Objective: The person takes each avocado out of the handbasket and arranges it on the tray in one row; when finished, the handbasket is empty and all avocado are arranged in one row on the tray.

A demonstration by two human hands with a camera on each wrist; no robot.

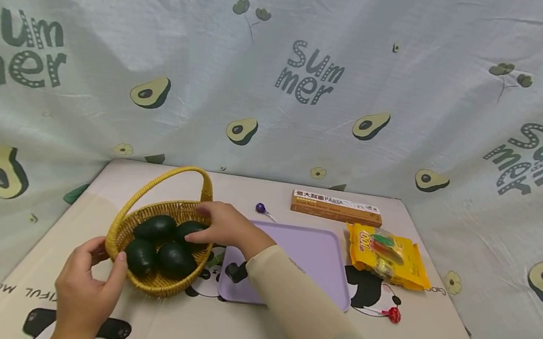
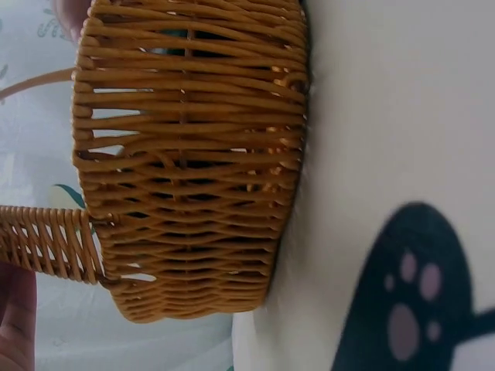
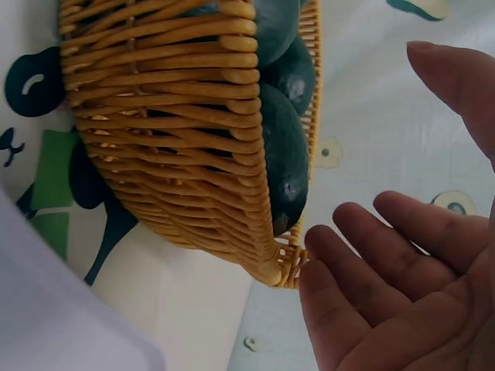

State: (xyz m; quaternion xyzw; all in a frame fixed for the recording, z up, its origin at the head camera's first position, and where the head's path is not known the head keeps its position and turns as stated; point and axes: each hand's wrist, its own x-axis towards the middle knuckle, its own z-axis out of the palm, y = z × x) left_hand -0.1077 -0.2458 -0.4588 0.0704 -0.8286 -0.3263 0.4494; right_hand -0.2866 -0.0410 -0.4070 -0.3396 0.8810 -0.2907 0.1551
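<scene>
A yellow wicker basket [image 1: 159, 289] stands on the table at the left, its hooped handle rising above it. Several dark green avocados [image 1: 177, 261] lie inside. At the near left side, my left hand [image 1: 89, 283] grips the basket where the handle meets the rim; in the left wrist view only part of that hand [image 2: 17, 321] shows beside the handle. Over the basket's right rim reaches my right hand [image 1: 225, 226], near the rightmost avocado [image 1: 189, 230]. Its fingers [image 3: 371, 267] are spread, and the palm holds nothing in the right wrist view.
Beneath the right forearm lies a light purple tray [image 1: 312, 255]. A purple lollipop [image 1: 261, 208] and a pasta box [image 1: 336, 208] are behind it. To the right are a yellow candy bag [image 1: 389, 256] and a red lollipop [image 1: 392, 314]. A printed cloth [image 1: 273, 152] hangs at the back.
</scene>
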